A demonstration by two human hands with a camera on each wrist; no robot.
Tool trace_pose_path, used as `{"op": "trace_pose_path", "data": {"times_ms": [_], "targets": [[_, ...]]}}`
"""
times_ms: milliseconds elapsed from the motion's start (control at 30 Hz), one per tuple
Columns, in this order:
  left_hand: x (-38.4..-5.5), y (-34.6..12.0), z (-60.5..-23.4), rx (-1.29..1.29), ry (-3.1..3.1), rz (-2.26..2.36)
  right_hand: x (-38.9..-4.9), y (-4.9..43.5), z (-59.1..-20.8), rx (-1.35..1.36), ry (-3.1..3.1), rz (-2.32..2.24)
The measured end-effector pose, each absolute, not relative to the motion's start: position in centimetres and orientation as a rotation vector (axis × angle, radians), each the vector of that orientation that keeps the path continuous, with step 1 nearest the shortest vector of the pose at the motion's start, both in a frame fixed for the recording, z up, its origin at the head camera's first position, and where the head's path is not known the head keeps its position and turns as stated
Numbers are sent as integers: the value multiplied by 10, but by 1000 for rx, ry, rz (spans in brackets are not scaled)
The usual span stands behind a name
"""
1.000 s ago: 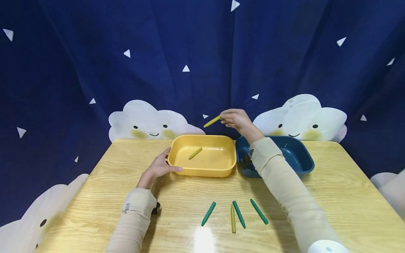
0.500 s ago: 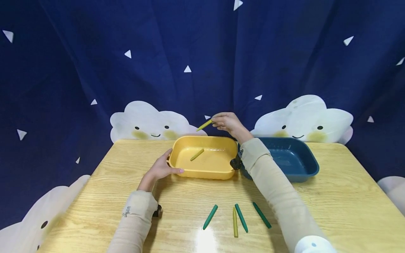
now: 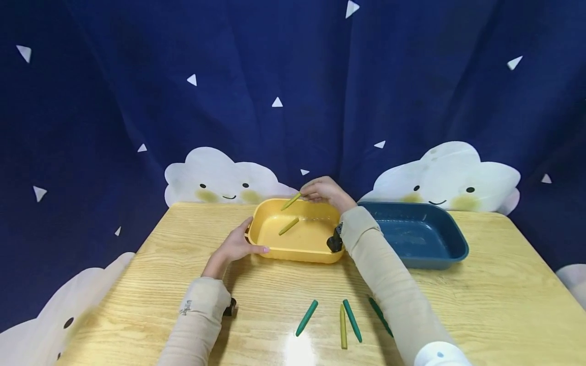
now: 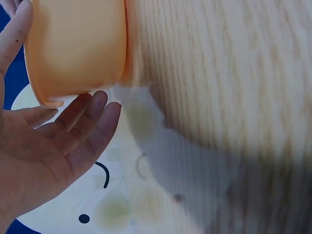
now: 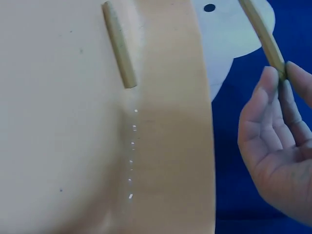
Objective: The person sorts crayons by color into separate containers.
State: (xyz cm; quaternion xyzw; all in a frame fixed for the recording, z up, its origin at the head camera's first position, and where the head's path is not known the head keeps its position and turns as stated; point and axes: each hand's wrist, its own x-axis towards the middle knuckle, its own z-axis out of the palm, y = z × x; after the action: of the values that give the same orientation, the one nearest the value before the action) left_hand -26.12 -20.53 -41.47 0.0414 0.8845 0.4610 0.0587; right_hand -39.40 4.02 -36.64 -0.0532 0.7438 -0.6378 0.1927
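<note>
My right hand (image 3: 327,192) pinches one end of a yellow crayon (image 3: 291,202) between thumb and fingertips, over the back rim of a yellow basin (image 3: 293,254). The crayon's free end slants down to the left. Inside the basin lies another yellow crayon (image 3: 289,226), also plain in the right wrist view beside the back wall. My left hand (image 3: 235,245) holds the basin's left end, thumb along the front wall. In the left wrist view the other fingers (image 4: 95,109) bend in under the rim at that end.
A dark blue basin (image 3: 426,262) stands to the right, its left part behind the right forearm. Nearer on the wooden table (image 3: 270,290) lie a yellow crayon (image 3: 343,328) and three green crayons (image 3: 306,317), one partly covered by the right sleeve. A blue curtain (image 3: 252,76) hangs behind.
My right hand has moved left and down with the yellow crayon, from above the basin's back edge to its rim. The left hand keeps its hold on the basin.
</note>
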Motion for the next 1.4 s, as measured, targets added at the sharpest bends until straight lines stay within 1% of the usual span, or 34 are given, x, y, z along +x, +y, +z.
{"op": "trace_pose_path", "data": {"times_ms": [233, 467, 633, 900, 1167, 1400], "targets": [[-262, -202, -415, 142, 2675, 1409, -393, 40, -378, -160, 2125, -1634], [-262, -201, -415, 145, 2657, 1437, -388, 37, -377, -216, 2153, -1516], [-261, -200, -415, 144, 2654, 1436, -388, 32, -377, -161, 2105, -1532], [-261, -200, -414, 152, 2651, 1455, -385, 32, -374, -170, 2145, -1382], [-260, -202, -415, 142, 2640, 1463, -383, 37, -367, -164, 2140, -1454], [-262, -206, -418, 117, 2665, 1423, -379, 42, -357, -230, 2072, -1513]]}}
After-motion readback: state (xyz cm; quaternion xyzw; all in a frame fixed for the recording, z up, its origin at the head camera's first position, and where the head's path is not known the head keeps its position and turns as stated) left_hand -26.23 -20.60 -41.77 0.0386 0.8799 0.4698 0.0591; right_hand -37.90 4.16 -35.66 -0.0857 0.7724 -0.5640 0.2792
